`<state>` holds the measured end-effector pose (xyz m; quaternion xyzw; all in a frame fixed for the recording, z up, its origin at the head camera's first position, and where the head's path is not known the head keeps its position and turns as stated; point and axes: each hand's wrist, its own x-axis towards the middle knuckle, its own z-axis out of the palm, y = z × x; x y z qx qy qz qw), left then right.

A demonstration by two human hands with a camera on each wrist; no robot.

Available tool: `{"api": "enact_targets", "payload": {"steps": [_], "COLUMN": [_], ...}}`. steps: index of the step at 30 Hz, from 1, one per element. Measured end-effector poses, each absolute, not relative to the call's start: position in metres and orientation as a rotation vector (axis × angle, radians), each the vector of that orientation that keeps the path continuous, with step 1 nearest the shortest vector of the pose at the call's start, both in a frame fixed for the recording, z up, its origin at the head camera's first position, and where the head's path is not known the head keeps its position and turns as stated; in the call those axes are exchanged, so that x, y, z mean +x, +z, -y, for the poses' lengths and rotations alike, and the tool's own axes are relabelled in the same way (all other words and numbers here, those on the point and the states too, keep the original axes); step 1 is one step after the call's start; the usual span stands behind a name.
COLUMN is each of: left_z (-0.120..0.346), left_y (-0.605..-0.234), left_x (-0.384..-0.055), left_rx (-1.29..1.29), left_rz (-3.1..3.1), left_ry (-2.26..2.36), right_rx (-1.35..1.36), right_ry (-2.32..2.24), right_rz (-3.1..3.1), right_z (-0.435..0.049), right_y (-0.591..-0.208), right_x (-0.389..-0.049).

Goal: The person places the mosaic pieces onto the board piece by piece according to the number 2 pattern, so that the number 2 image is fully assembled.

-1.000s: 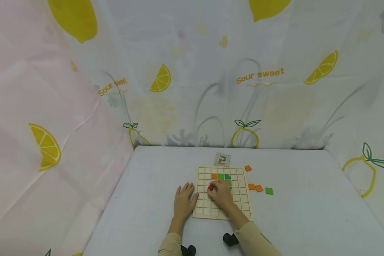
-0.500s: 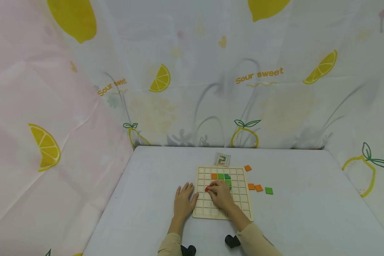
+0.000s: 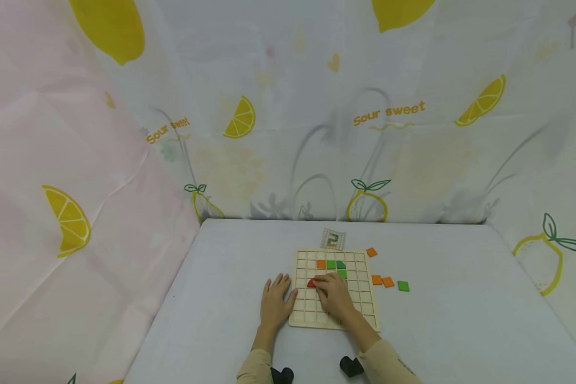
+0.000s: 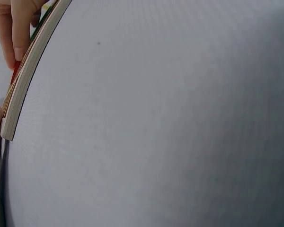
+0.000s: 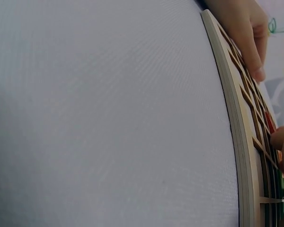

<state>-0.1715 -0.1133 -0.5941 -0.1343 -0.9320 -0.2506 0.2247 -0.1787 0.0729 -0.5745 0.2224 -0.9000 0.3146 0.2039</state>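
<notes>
A wooden grid board (image 3: 308,316) lies in front of me in the head view. My right hand (image 3: 334,294) is over its middle, fingertips pinching the right side of a red tile (image 3: 310,283) with a rounded edge. In the left wrist view the red tile (image 4: 15,67) tilts up from the board under those fingers. Orange (image 3: 321,264), green (image 3: 331,264) and dark green (image 3: 341,264) tiles form a row, with another green tile (image 3: 342,273) below. My left hand (image 3: 275,304) rests with straight fingers along the board's left edge, thumb against it.
A small pattern card (image 3: 333,239) lies behind the board. Loose orange tiles (image 3: 376,280) and a green tile (image 3: 403,286) lie to the right on the white table (image 3: 461,320). Dark heart-shaped objects (image 3: 351,366) are near both sleeves.
My right hand has brought the red tile slightly left and down into a cell, and more of the tile now shows. The left hand has stayed still.
</notes>
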Motion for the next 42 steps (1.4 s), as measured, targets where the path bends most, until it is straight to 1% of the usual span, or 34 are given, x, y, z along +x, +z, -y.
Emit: {"api": "enact_targets", "payload": {"steps": [11,28,34,42], "left_z": [0.114,0.113,0.113,0.114], "left_y": [-0.591,-0.593,-0.592,-0.593], "left_x": [-0.171,-0.172,-0.172,-0.173], "left_rx": [-0.379,-0.377,-0.389,-0.395], "left_rz": [2.555,2.571,2.562,2.573], "left_ry": [-0.685,-0.683,-0.679,-0.669], "right_rx": [0.506,0.643,0.605,0.5], "right_ry": [0.95,0.753,0.785,0.755], "right_rz": [2.564,2.593,2.548,2.599], "right_z": [-0.067,-0.076,-0.074,-0.062], "right_y": [-0.576,-0.574,-0.576,-0.576], "right_x": [-0.181,-0.166,-0.167,-0.178]}}
